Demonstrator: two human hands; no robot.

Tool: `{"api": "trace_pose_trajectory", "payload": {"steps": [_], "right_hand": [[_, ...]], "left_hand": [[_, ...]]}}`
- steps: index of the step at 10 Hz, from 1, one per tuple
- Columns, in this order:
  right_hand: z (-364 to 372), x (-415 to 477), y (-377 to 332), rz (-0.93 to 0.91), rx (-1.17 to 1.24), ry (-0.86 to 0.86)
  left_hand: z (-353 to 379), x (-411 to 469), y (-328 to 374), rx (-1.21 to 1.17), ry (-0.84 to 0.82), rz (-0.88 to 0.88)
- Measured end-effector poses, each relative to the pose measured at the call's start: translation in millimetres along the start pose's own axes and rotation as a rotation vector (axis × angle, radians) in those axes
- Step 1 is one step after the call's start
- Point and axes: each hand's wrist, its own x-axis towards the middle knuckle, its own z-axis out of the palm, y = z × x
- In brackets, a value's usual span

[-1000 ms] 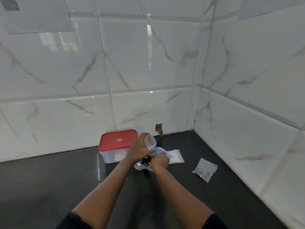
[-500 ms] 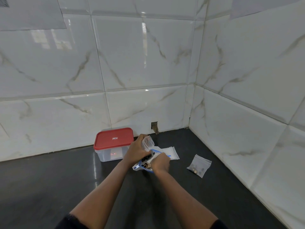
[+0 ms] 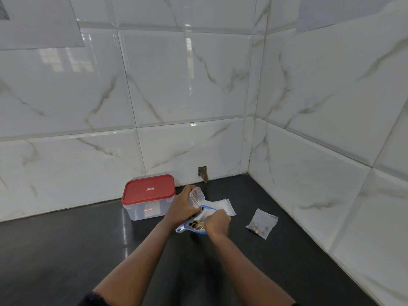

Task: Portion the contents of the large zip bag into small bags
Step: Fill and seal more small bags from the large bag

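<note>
Left hand (image 3: 181, 205) raised, fingers wrapped around a small clear bag (image 3: 197, 197) held mouth-up. Right hand (image 3: 217, 224) curled, knuckles up, reaching into the large blue-rimmed zip bag (image 3: 208, 212) on the glossy dark counter (image 3: 66, 250); its grip cannot be told. Filled, crinkled small bag (image 3: 261, 223) lies right. Red-lidded translucent plastic box (image 3: 148, 197) far left.

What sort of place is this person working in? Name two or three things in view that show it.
Probably a kitchen corner. White marble-look wall tiles meet at a corner above a dark glossy counter, and a clear food container with a red lid stands against the wall.
</note>
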Motion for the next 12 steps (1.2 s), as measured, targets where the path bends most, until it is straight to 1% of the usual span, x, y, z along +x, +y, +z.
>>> {"api": "trace_pose_trajectory", "payload": {"steps": [1, 4, 5, 6, 7, 8, 9, 10, 11, 12], "right_hand": [[-7, 1, -1, 0.007, 0.039, 0.000], [-52, 25, -7, -0.015, 0.143, -0.033], [-86, 19, -12, 0.032, 0.247, -0.104], [-108, 27, -14, 0.008, 0.264, -0.174], [-133, 29, -24, 0.035, 0.292, -0.172], [-142, 28, -36, 0.024, 0.338, -0.144], [-137, 24, -46, -0.069, 0.390, -0.087], [-122, 16, -53, -0.186, 0.358, -0.072], [-107, 8, -56, -0.336, 0.116, -0.024], [-95, -1, -56, -0.523, -0.075, 0.025]], "left_hand": [[2, 1, 1, -0.012, -0.009, -0.009], [0, 6, -1, -0.060, 0.050, -0.066], [2, 7, -4, -0.072, 0.062, -0.070], [4, 7, -5, -0.083, 0.087, -0.063], [4, 7, -7, -0.097, 0.095, -0.058], [6, 7, -9, -0.104, 0.076, -0.060], [8, 6, -10, -0.111, 0.061, -0.059], [10, 7, -10, -0.114, 0.046, -0.061], [10, 7, -11, -0.137, 0.044, -0.062], [9, 7, -12, -0.152, 0.047, -0.062]]}}
